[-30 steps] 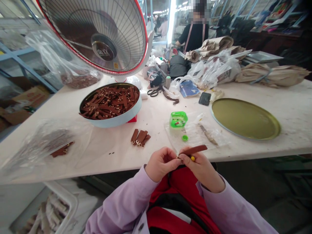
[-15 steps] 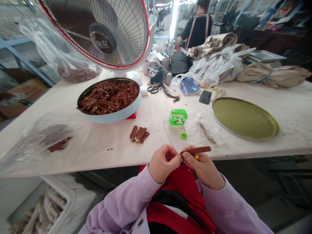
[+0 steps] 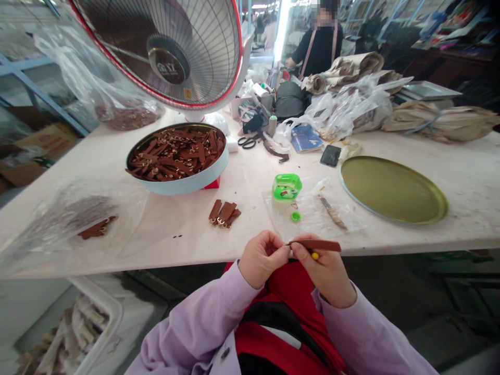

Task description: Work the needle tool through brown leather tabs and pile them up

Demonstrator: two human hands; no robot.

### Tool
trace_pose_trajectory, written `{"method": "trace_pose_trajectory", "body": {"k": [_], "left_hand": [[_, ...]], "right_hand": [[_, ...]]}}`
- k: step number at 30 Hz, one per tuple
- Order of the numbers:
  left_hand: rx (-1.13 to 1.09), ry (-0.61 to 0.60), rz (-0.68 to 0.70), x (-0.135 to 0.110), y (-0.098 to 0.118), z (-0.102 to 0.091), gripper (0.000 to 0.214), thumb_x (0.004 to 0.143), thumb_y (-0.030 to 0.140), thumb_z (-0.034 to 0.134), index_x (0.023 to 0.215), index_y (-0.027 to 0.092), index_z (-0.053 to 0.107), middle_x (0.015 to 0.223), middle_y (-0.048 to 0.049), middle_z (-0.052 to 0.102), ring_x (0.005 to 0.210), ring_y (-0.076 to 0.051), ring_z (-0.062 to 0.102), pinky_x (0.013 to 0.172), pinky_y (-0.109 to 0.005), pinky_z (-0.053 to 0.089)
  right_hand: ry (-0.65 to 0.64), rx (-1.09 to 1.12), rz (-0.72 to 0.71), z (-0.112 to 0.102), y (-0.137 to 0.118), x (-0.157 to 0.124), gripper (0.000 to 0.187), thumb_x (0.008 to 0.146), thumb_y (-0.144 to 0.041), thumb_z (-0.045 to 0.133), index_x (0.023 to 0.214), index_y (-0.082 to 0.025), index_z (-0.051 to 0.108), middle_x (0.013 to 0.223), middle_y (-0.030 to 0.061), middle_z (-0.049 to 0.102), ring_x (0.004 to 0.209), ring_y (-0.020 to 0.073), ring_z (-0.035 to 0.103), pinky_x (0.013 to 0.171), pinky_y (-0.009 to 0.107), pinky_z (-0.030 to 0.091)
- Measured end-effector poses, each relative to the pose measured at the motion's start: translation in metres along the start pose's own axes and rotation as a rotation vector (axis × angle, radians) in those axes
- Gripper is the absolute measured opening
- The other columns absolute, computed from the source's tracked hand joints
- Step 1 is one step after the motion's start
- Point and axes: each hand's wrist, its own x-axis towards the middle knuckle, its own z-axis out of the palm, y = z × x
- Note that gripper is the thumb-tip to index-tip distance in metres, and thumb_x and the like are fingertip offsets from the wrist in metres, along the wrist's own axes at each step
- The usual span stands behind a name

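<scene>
Just over the table's front edge, a brown leather strap (image 3: 320,245) is held between my two hands. My left hand (image 3: 262,260) is closed in a pinch at the strap's left end; the fingertips cover most of what is there. My right hand (image 3: 326,273) grips the strap near that same end, thumb on top, and the free end points right. A small yellow knob (image 3: 314,255) shows at my right fingers; what it belongs to is hidden. Ahead on the table lie a small pile of brown straps with metal hooks (image 3: 224,214), a green plastic container (image 3: 287,186) and a green cap (image 3: 296,216).
A round tin (image 3: 183,185) full of brown straps stands at left beneath a fan (image 3: 164,57). A gold tin lid (image 3: 392,190) lies at right. Plastic bags (image 3: 347,109), scissors (image 3: 247,142) and paper bundles (image 3: 441,122) sit farther back. Across the table is a person (image 3: 318,47).
The strap's free end has dipped slightly, and the fingertips have shifted a little around its left end. Both hands keep their hold. The whole view has shifted slightly.
</scene>
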Motion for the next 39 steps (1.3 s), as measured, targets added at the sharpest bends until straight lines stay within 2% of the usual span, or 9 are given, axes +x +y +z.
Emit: {"method": "trace_pose_trajectory", "body": {"k": [3,5,11,17,21,25,30,33,39], "left_hand": [[0.103,0.086,0.080,0.000,-0.005,0.002,0.018,0.064,0.027,0.060,0.061,0.017,0.044,0.052,0.0042,0.049,0.048,-0.006,0.042,0.046,-0.019,0.032],[0.110,0.097,0.088,0.000,-0.007,0.002,0.019,0.064,0.027,0.060,0.062,0.017,0.044,0.052,0.0043,0.049,0.048,-0.006,0.043,0.046,-0.019,0.033],[-0.038,-0.080,-0.060,0.002,-0.009,-0.001,0.025,0.062,0.034,0.064,0.070,0.016,0.049,0.058,0.0026,0.056,0.048,-0.007,0.050,0.050,-0.021,0.040],[0.027,-0.022,-0.056,0.012,-0.016,-0.002,0.017,0.067,0.031,0.056,0.068,0.016,0.050,0.050,0.0049,0.050,0.044,-0.006,0.044,0.046,-0.019,0.036],[-0.037,0.036,-0.131,0.025,-0.025,-0.004,0.019,0.069,0.034,0.053,0.068,0.016,0.047,0.051,0.0059,0.049,0.041,-0.005,0.040,0.043,-0.018,0.032],[-0.034,0.064,-0.147,0.042,-0.039,-0.007,0.023,0.072,0.039,0.051,0.068,0.017,0.044,0.049,0.0077,0.044,0.039,-0.004,0.038,0.041,-0.018,0.030],[0.013,0.080,-0.140,0.066,-0.056,-0.012,0.027,0.073,0.043,0.050,0.068,0.017,0.042,0.050,0.0079,0.042,0.039,-0.004,0.038,0.041,-0.019,0.030],[-0.001,0.113,-0.146,0.078,-0.063,-0.014,0.029,0.072,0.046,0.051,0.068,0.017,0.043,0.048,0.0084,0.040,0.039,-0.005,0.037,0.042,-0.019,0.030],[-0.054,0.136,-0.150,0.094,-0.071,-0.015,0.028,0.072,0.044,0.052,0.068,0.017,0.043,0.048,0.0088,0.039,0.038,-0.004,0.035,0.042,-0.019,0.029]], "right_hand": [[0.089,-0.201,-0.118,0.002,0.001,-0.002,0.013,0.080,-0.032,0.052,0.076,-0.023,0.061,0.071,0.0041,0.064,0.069,0.0203,0.059,0.066,0.033,0.046],[0.085,-0.213,-0.104,0.001,0.003,-0.001,0.014,0.080,-0.033,0.052,0.075,-0.023,0.060,0.070,0.0038,0.064,0.069,0.0206,0.059,0.066,0.033,0.046],[-0.135,-0.004,0.049,-0.007,0.003,0.009,0.022,0.078,-0.038,0.053,0.066,-0.021,0.058,0.062,0.0017,0.059,0.062,0.0173,0.053,0.058,0.029,0.042],[-0.134,0.282,0.253,-0.005,0.022,0.013,0.029,0.080,-0.043,0.053,0.066,-0.018,0.052,0.050,-0.0056,0.039,0.044,0.0081,0.034,0.041,0.023,0.027],[0.080,0.478,0.242,-0.013,0.040,0.026,0.025,0.080,-0.040,0.055,0.094,-0.020,0.055,0.066,-0.0043,0.049,0.044,0.0060,0.032,0.040,0.021,0.025],[0.354,0.311,0.157,-0.025,0.059,0.047,0.034,0.086,-0.047,0.041,0.087,-0.019,0.060,0.071,0.0010,0.057,0.062,0.0117,0.048,0.058,0.025,0.038],[0.492,0.244,0.224,-0.028,0.089,0.070,0.041,0.086,-0.051,0.035,0.084,-0.018,0.059,0.059,-0.0010,0.055,0.054,0.0112,0.047,0.050,0.024,0.033],[0.610,0.234,0.165,-0.026,0.105,0.081,0.040,0.085,-0.051,0.038,0.081,-0.018,0.058,0.057,-0.0016,0.055,0.048,0.0099,0.043,0.048,0.024,0.032],[0.634,0.177,0.145,-0.025,0.126,0.092,0.036,0.086,-0.048,0.039,0.079,-0.017,0.057,0.057,-0.0013,0.054,0.049,0.0099,0.042,0.049,0.024,0.033]]}}
